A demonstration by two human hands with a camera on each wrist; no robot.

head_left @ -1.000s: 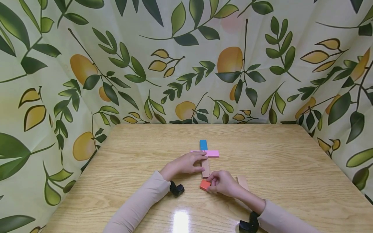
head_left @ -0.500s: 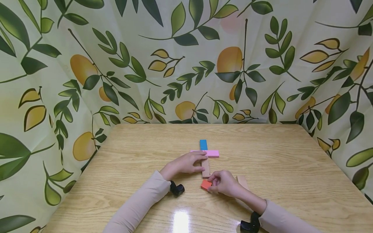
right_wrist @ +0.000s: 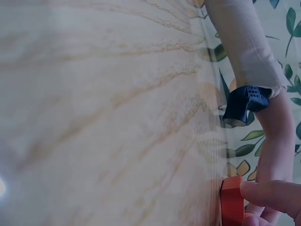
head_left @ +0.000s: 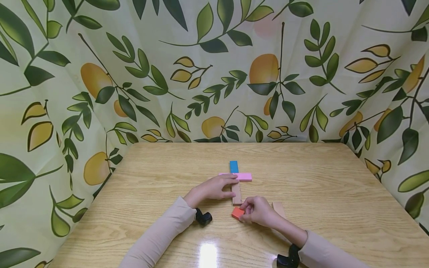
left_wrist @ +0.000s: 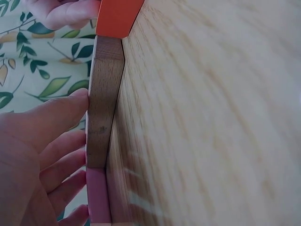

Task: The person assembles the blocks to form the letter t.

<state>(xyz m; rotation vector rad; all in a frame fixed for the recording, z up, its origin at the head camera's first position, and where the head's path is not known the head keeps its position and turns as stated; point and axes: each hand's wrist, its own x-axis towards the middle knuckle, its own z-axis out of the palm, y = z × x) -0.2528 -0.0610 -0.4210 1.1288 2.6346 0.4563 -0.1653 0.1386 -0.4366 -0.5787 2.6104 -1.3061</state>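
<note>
My right hand pinches an orange-red block between thumb and fingers, low over the table and just below the near end of a plain wooden block. In the right wrist view, the thumb lies against the orange-red block. My left hand rests with relaxed fingers along the wooden block and the pink piece beyond it. From the left wrist view, its thumb tip touches the wooden block, and fingertips reach the pink block. A pink bar crosses the far end, partly covered by the left fingers. Behind it lies a blue block.
Another plain wooden block lies to the right, partly hidden behind the right hand and wrist. The wood-grain table backs onto a leaf-patterned cloth. Black wrist cameras are worn at both sleeves.
The right hand and the orange-red block have shifted slightly to the right and turned a little. The left hand and the other blocks hold their positions.
</note>
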